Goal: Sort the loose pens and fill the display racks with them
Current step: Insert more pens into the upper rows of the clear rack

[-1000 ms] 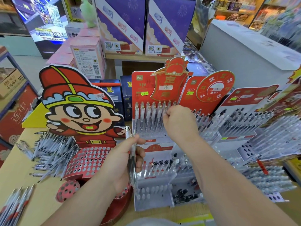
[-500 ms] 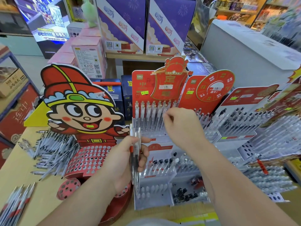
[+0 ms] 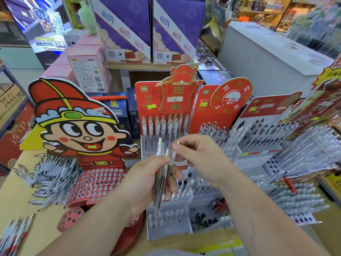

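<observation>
Our left hand [image 3: 145, 183] clamps a bundle of clear plastic pens [image 3: 161, 179] above the white display rack [image 3: 166, 231] at the near edge of the tan tabletop [image 3: 46, 224]. Our right hand [image 3: 201, 159] pinches one pen [image 3: 175, 151]. Loose pens [image 3: 53, 174] heap at the left edge, and purple cartons [image 3: 147, 28] stand behind.

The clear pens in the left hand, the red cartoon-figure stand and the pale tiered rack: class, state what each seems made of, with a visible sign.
Bundle of clear-barrelled pens: likely glossy transparent plastic; dark refills show through the barrels.
Red cartoon-figure stand: probably printed card; flat, cut outline, punched holes.
Pale tiered rack: seemingly frosted translucent plastic, matt; pens show dimly through it.
</observation>
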Demonstrator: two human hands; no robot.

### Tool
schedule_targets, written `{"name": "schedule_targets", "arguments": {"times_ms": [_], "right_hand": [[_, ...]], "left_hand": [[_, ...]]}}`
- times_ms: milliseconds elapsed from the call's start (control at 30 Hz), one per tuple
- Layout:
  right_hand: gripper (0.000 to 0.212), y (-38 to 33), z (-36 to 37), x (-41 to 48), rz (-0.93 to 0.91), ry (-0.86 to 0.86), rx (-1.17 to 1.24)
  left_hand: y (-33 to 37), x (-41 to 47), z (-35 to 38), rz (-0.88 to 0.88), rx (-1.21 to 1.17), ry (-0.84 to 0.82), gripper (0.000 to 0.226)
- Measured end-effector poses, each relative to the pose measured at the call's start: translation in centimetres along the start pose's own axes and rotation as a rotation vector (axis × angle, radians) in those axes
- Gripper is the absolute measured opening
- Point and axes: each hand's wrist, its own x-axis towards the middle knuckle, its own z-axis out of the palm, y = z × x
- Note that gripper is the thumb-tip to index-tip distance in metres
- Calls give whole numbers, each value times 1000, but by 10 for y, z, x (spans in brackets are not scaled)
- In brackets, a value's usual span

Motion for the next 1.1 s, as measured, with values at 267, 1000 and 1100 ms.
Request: {"name": "schedule_targets", "arguments": {"times_ms": [267, 1000, 1100], "right_hand": [[9, 3, -16, 3, 21, 204, 77], [28, 2, -32, 50, -321, 459, -747], [27, 9, -30, 54, -310, 456, -762]], "left_hand": [[-7, 7, 2, -9, 21, 69, 32], [-12, 4, -15, -9, -212, 313, 25], [-14, 2, -18, -13, -221, 319, 25]]}}
